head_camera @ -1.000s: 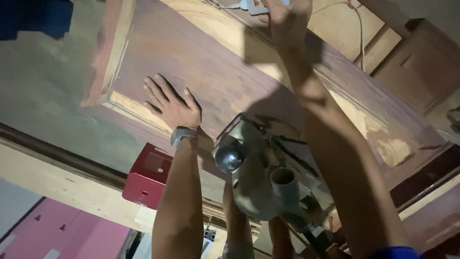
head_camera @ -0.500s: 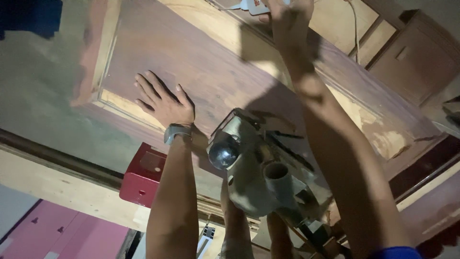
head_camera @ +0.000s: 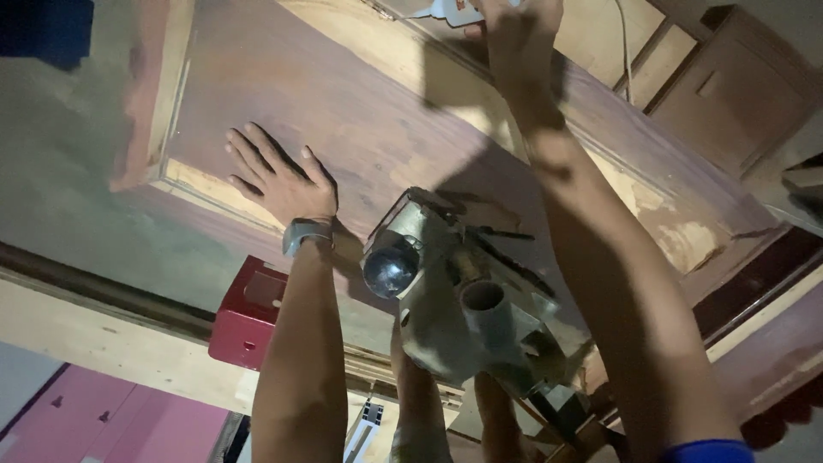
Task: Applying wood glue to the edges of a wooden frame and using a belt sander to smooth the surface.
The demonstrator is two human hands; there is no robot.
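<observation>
My left hand (head_camera: 279, 182) lies flat with its fingers spread on a large reddish-brown wooden door panel (head_camera: 343, 111); a watch sits on that wrist. My right hand (head_camera: 514, 39) reaches to the panel's far edge beside a small white object (head_camera: 446, 10), and the frame's top cuts off its fingers. A grey electric planer (head_camera: 463, 300) rests on the panel between my two forearms, and neither hand touches it.
A red metal box (head_camera: 249, 313) sits below the panel's near edge by a pale wooden beam (head_camera: 103, 343). Pink boards (head_camera: 103, 420) lie at the lower left. Brown cabinet pieces (head_camera: 729, 86) and a cord (head_camera: 621, 43) are at the upper right.
My left hand has slid a little to the left along the panel. My right hand and the planer have stayed where they were.
</observation>
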